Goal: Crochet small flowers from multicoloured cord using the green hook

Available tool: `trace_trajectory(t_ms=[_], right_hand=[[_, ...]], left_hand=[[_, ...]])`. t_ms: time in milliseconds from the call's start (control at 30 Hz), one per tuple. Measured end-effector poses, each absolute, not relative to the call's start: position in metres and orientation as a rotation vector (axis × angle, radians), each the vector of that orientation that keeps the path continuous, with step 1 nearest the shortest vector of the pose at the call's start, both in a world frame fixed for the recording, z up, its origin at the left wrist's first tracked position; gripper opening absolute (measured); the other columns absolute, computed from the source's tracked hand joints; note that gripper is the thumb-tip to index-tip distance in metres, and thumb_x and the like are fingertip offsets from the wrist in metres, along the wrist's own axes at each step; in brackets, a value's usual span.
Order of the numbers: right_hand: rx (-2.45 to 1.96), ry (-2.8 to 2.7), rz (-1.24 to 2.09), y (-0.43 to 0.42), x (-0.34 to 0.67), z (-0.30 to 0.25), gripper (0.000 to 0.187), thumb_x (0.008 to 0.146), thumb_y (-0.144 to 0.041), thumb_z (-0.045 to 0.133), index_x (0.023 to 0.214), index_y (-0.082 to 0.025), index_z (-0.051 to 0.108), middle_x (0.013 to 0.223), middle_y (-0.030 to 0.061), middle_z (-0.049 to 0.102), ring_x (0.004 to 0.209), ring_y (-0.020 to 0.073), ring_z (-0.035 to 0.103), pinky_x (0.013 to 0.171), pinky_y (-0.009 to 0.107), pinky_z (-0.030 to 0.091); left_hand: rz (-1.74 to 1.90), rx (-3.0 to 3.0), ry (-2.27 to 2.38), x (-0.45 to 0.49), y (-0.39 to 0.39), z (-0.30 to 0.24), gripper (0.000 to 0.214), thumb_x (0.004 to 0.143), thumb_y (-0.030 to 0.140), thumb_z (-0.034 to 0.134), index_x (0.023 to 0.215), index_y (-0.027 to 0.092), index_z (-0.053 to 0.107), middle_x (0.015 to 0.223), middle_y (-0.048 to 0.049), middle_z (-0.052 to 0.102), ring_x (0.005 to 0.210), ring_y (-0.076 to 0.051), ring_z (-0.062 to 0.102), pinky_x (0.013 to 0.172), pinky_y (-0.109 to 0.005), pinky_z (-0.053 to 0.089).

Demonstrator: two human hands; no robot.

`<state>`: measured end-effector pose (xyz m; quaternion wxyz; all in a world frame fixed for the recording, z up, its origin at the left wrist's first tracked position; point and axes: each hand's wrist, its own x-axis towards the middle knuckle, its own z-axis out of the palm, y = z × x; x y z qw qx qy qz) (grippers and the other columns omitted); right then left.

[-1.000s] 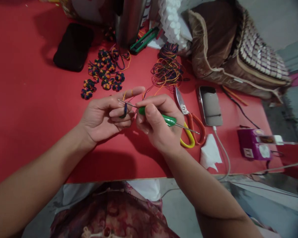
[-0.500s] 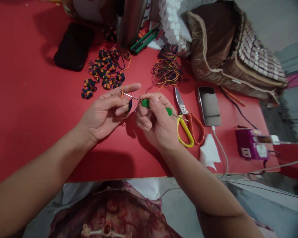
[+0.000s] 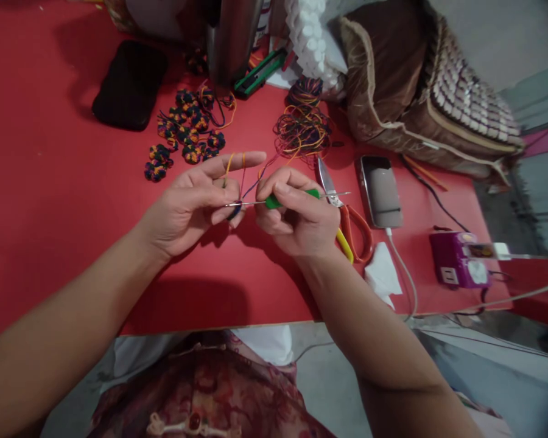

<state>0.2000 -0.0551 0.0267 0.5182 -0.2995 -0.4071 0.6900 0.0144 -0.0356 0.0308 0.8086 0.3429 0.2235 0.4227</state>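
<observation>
Between thumb and fingers, my left hand [image 3: 187,204] pinches a small dark blue piece of crochet [image 3: 234,210]. Its index finger is stretched out with orange yarn [image 3: 229,163] looped over it. My right hand [image 3: 296,213] is closed around the green handle of a crochet hook [image 3: 274,201]. The hook's thin metal shaft points left and its tip meets the dark piece at my left fingertips. Past the handle, the other metal end sticks out to the right, over the scissors [image 3: 356,234]. A tangle of multicoloured yarn [image 3: 304,131] lies beyond my right hand.
Crocheted flowers [image 3: 187,125] lie beyond my left hand, near a black phone-like object [image 3: 130,85]. A green cutter [image 3: 260,73] rests at the back. To the right are a grey phone [image 3: 380,191] on a cable, crumpled tissue [image 3: 383,274], a purple box [image 3: 459,258] and a brown bag [image 3: 393,73].
The hook tip has moved down from the yarn at my left index finger to the dark crochet piece. My right hand has tilted, bringing the hook nearly level.
</observation>
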Motion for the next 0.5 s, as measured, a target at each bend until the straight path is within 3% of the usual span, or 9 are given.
trace_trajectory(t_ms=[267, 500], right_hand=[[-0.804, -1.072, 1.442, -0.0551, 0.205, 0.0306, 0.022, 0.092, -0.034, 0.081, 0.079, -0.017, 0.074, 0.054, -0.0056, 0.055, 0.041, 0.004, 0.03, 0.038, 0.019, 0.017], [-0.771, -1.033, 1.563, -0.0549, 0.2024, 0.0305, 0.027, 0.095, -0.04, 0.081, 0.082, -0.018, 0.073, 0.054, -0.0064, 0.055, 0.039, 0.0032, 0.026, 0.038, 0.019, 0.018]], left_hand=[[1.011, 0.802, 0.55, 0.0187, -0.0362, 0.0275, 0.039, 0.077, 0.012, 0.082, 0.116, 0.015, 0.079, 0.057, 0.0082, 0.055, 0.046, -0.009, 0.048, 0.056, -0.028, 0.052], [0.967, 0.794, 0.605, 0.0167, -0.0371, 0.0304, 0.034, 0.08, 0.015, 0.084, 0.114, 0.018, 0.082, 0.06, 0.0061, 0.057, 0.05, -0.009, 0.054, 0.061, -0.028, 0.059]])
